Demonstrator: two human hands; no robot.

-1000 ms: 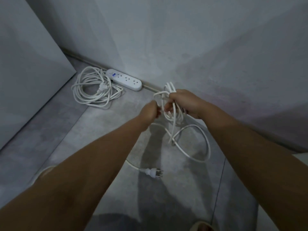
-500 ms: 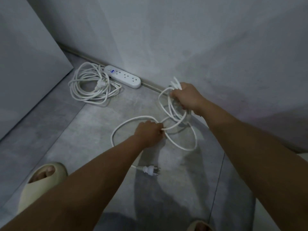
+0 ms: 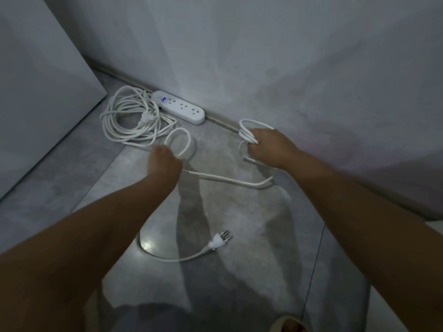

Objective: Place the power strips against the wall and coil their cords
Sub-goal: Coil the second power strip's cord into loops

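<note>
Cord (image 3: pixel 230 180) is being coiled between 2 hands.
Loops are gripped by right hand (image 3: pixel 268 147); a fresh loop is pinched by left hand (image 3: pixel 163 161); tangling is risked if dropped.

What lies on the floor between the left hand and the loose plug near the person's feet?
In the head view, bare grey floor lies between the left hand and the plug; only the hand's shadow and the white cord stretched toward the right hand cross it.

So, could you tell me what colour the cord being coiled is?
White, like its plug; the cord shows clearly in the head view.
</note>
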